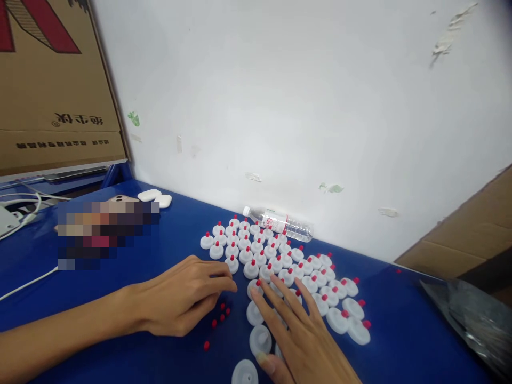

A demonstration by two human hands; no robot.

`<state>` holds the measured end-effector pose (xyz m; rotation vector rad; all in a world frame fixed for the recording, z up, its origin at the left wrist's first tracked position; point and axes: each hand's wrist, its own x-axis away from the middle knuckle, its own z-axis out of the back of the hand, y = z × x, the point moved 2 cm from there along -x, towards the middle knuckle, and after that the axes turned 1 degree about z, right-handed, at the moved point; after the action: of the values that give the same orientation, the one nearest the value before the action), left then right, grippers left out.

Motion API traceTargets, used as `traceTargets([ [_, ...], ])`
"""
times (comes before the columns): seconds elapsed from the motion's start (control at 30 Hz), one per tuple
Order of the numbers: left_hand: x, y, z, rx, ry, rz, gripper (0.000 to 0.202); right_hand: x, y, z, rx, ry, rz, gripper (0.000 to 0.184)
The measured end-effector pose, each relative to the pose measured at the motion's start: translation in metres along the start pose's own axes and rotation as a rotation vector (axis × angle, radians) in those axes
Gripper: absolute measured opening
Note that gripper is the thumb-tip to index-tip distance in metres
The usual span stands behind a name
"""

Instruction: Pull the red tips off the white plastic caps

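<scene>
My left hand (192,293) hovers low over the blue table, its fingers bent and apart, with nothing visible between them. Several small red caps (214,324) lie loose just beside and below its fingertips. With fingers spread, my right hand (298,336) lies over part of a group of round white plastic lids (251,269). Most of these lids carry a red cap on their nozzle. Closer to me, a white lid (261,341) and another white lid (245,372) have bare nozzles. My right palm hides some lids.
A clear water bottle (286,223) lies on its side against the white wall. At left are a blurred phone (108,224), white earbud cases (150,195), a cable (30,282) and a cardboard box (60,96). A grey plastic bag (468,320) sits at the right edge.
</scene>
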<state>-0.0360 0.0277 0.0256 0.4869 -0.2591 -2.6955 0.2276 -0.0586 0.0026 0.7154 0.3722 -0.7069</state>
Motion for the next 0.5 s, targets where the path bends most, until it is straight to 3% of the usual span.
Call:
traceTargets([
  [0.17, 0.000, 0.008, 0.004, -0.012, 0.052, 0.011, 0.054, -0.001, 0.000, -0.003, 0.024, -0.008, 0.035, 0.072],
  [0.33, 0.005, 0.013, 0.001, -0.012, -0.027, -0.011, 0.088, -0.002, -0.004, -0.006, 0.005, -0.016, 0.066, 0.070],
  [0.5, 0.001, 0.016, -0.003, -0.034, -0.028, -0.112, 0.077, -0.001, -0.002, -0.006, -0.006, -0.019, 0.077, 0.067],
])
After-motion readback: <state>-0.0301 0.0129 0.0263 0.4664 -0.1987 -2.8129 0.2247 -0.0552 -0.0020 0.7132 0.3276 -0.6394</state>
